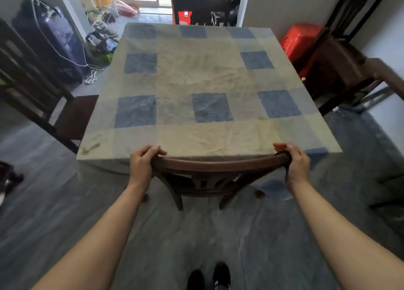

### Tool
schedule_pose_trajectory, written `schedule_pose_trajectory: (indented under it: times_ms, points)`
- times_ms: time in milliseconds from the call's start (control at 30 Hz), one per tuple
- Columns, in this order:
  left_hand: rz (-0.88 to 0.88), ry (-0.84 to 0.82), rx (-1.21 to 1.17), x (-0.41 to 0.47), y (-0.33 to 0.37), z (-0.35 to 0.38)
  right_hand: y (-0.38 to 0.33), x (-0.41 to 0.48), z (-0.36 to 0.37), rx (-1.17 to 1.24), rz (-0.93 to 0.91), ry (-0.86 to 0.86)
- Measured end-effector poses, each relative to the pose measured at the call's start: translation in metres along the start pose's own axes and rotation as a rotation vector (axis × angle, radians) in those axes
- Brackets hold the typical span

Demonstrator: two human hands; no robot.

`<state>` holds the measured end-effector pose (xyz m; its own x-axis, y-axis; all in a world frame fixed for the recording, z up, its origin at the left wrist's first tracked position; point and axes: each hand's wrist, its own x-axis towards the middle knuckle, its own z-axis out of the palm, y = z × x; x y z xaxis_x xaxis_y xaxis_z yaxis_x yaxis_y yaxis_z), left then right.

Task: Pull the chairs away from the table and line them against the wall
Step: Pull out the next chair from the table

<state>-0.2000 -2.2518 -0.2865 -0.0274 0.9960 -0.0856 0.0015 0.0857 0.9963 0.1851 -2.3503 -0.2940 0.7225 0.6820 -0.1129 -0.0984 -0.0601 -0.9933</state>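
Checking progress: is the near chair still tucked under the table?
Still tucked in. The chair's top rail meets the table's near edge, its seat hidden beneath; left hand and right hand grip the rail.

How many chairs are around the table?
4: near chair held by both hands, left chair, far chair, right chair. Others may be out of view.

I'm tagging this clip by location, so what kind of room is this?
Probably a home dining area: a table under a checked cloth with dark wooden chairs around it, a purple suitcase by the wall and stacked red plastic stools.
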Motion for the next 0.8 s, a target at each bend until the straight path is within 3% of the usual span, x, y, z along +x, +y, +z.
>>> schedule_pose_trajectory:
  times_ms: [100,200,300,533,800]
  points:
    - [0.014,0.112,-0.039,0.004,-0.003,0.007,0.005,0.010,0.006,0.027,-0.019,0.028]
    - [0.004,0.206,-0.086,0.005,-0.002,0.012,0.006,0.014,0.005,-0.121,-0.091,0.000]
    - [-0.008,0.239,-0.086,-0.001,-0.005,0.011,0.001,0.011,0.006,-0.060,-0.033,0.035]
    - [0.049,0.277,-0.072,-0.048,-0.011,0.001,-0.008,-0.033,-0.015,-0.057,-0.060,0.020]
    - [0.052,0.251,-0.091,-0.164,-0.021,-0.036,0.020,-0.142,-0.090,0.043,-0.086,0.023]
